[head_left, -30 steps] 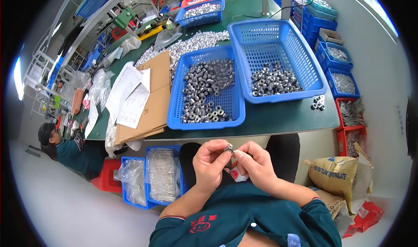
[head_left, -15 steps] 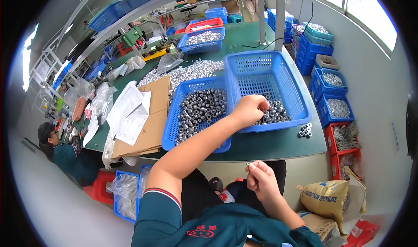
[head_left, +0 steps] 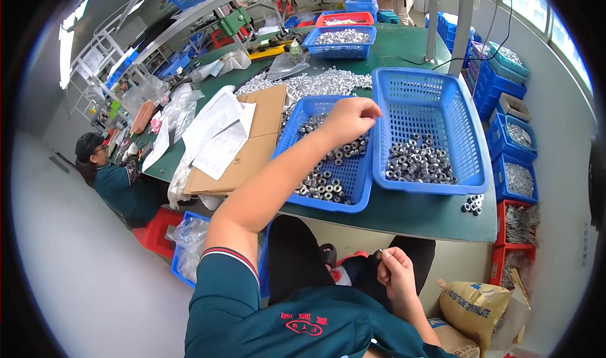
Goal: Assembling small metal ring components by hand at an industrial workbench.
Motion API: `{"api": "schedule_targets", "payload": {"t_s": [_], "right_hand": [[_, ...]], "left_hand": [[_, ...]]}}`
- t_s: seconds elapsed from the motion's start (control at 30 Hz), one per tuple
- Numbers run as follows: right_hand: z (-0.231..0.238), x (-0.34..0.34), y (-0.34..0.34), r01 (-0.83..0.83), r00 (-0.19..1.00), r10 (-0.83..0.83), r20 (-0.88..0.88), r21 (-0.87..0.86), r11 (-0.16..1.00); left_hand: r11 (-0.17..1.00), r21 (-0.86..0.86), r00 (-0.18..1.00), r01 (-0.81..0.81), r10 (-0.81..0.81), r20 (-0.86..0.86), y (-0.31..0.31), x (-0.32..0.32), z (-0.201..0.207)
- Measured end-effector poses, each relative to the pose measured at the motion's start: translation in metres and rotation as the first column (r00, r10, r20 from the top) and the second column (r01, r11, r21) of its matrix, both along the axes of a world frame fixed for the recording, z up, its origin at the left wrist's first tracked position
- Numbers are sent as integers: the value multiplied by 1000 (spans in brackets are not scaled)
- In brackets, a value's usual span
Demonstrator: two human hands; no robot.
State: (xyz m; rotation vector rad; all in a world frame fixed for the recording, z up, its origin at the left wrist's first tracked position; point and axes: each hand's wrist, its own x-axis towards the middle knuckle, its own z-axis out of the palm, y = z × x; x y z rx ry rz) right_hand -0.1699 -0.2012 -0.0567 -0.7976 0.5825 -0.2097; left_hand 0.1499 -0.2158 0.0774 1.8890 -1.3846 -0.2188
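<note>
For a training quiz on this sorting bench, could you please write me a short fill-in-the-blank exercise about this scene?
1. The left hand reaches over the ____ baskets.
2. The baskets hold small metal ____.
3. The right hand stays low, over the person's ____.
4. The baskets stand on a ____ table.

Missing words: blue; rings; lap; green

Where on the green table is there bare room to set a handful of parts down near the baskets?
Bare green table runs along the near edge, in front of the right blue basket, beside a small cluster of metal rings. More lies behind that basket. The left is crowded: left blue basket, cardboard, papers.
</note>
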Motion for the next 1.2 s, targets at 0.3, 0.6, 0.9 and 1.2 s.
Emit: {"api": "schedule_targets", "payload": {"t_s": [0.3, 0.6, 0.9, 1.2], "right_hand": [[-27, 1, 20, -187, 980, 190, -59, 59, 981], [-22, 0, 29, -155, 984, 156, -91, 18, 988], [-21, -1, 29, -145, 985, 145, -92, -2, 989], [-22, -1, 31, -138, 984, 135, -114, -20, 990]], "left_hand": [[735, 669, 950, 108, -274, 148, 70, 10, -52], [731, 680, 949, 57, -252, 191, 69, 13, -82], [728, 663, 949, 175, -303, 82, 68, -2, -68], [645, 755, 917, 119, -364, 166, 60, -23, -44]]}}
